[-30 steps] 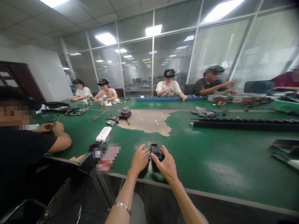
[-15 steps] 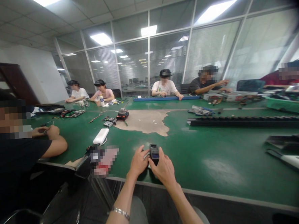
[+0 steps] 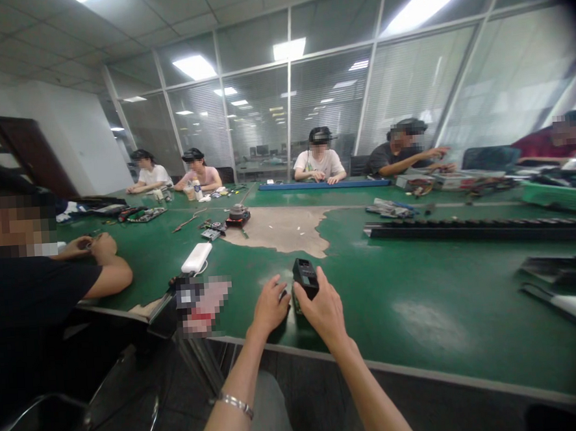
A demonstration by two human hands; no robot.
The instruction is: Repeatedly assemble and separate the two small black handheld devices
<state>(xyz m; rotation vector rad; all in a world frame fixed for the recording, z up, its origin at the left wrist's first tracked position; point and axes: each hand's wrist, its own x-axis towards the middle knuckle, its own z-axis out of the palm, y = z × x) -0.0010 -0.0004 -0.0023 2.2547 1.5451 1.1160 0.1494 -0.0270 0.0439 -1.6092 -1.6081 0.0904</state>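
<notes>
Black device (image 3: 305, 274), likely rigid and light, clasped at its sides by left hand (image 3: 269, 309) and right hand (image 3: 323, 309).

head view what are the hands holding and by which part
A small black device: right hand grips its lower half, left hand touches its left side.

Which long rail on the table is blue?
The long blue rail lying along the green table's far edge; the long black rail lies nearer, on the right.

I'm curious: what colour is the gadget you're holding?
The gadget is black, shown best in head view.
</notes>
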